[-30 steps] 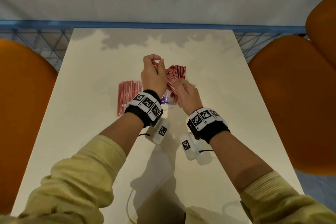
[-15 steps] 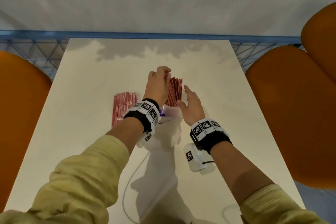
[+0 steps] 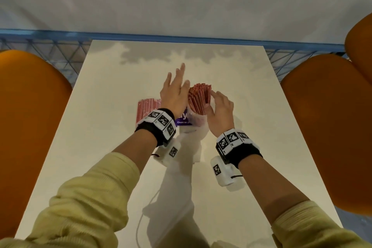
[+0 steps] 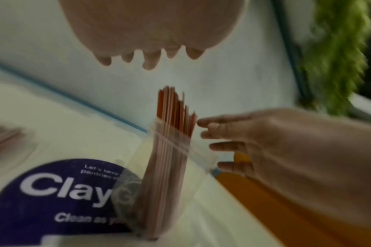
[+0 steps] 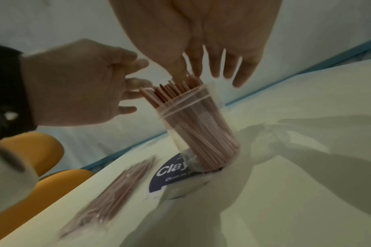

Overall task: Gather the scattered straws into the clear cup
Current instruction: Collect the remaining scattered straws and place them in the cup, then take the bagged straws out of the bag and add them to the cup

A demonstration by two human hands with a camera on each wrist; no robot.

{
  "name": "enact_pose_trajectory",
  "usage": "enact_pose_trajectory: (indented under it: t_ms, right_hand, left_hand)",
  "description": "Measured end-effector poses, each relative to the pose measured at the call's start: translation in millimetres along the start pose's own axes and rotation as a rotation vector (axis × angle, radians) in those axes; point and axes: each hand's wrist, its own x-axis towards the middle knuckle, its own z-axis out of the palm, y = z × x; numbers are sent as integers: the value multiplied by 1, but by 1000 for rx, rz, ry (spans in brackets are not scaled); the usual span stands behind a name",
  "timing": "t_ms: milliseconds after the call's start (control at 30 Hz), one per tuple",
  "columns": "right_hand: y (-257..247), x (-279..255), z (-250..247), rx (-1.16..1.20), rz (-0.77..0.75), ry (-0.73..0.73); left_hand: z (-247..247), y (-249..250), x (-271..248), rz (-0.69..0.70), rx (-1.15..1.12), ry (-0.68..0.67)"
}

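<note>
A clear cup [image 3: 198, 122] stands mid-table, packed with red straws [image 3: 199, 96] that fan out above its rim. My left hand [image 3: 176, 88] is just left of the straw tops, fingers straight and spread, holding nothing. My right hand [image 3: 219, 103] is on the cup's right side, fingers relaxed and close to the straws, gripping nothing. In the right wrist view the cup [image 5: 203, 132] leans a little and both hands flank the straws [image 5: 176, 90]. A sealed pack of more red straws [image 3: 148, 109] lies flat on the table, left of the cup.
A round purple label [image 3: 184, 121] with white lettering lies under the cup. The white table [image 3: 120, 167] has orange chairs [image 3: 30, 117] on both sides and a blue rail [image 3: 181, 35] along its far edge. A thin cable [image 3: 141, 225] runs near the front.
My left hand has let go of the straws it pinched and spread open. My right hand let go of the bundle earlier and stays open beside it. The straws now stand in the cup.
</note>
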Motion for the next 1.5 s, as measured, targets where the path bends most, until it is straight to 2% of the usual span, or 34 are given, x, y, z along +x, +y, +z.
enact_pose_trajectory:
  t_ms: [67,100,167,233,333,433,500,567,667,867,1067,1200,1333,1433,1500]
  right_hand:
    - [-18,-10,1,46,-155,166]
    - [-29,-16,3,68,-237,184]
    - [-50,-23,12,131,-355,65]
    - [-66,-28,26,191,-392,-126]
    - [-77,-33,51,145,-298,-339]
    - [-74,-32,75,-20,-93,-492]
    - [-71,-32,88,-17,67,-534]
    - [-68,-31,99,76,203,-535]
    - [-66,-33,108,210,334,-557]
    - [-53,-41,114,396,378,-574]
    - [-57,-51,86,688,464,-496]
    - [-61,-54,72,756,438,-407]
    - [-65,-60,57,930,472,-430]
    - [-70,-66,40,962,408,-495]
    - [-73,-71,32,877,335,-445]
  left_hand:
    - [-12,-12,-2,-116,-273,190]
    - [-19,-18,-5,-174,-329,265]
    - [-31,-34,-12,-285,-280,346]
    - [-39,-54,-20,-378,-174,341]
    - [-42,-85,-31,-509,-9,259]
    - [-38,-103,-44,-597,196,119]
    - [-35,-109,-47,-597,251,59]
    - [-34,-108,-48,-627,179,16]
    - [-32,-102,-53,-610,140,-77]
    - [-26,-100,-66,-554,77,-290]
    - [-34,-97,-83,-415,-291,-195]
    - [-47,-80,-100,-370,-514,-144]
    - [-57,-71,-118,-289,-699,-156]
    - [-63,-64,-130,-278,-781,-161]
    - [-64,-62,-137,-278,-853,-179]
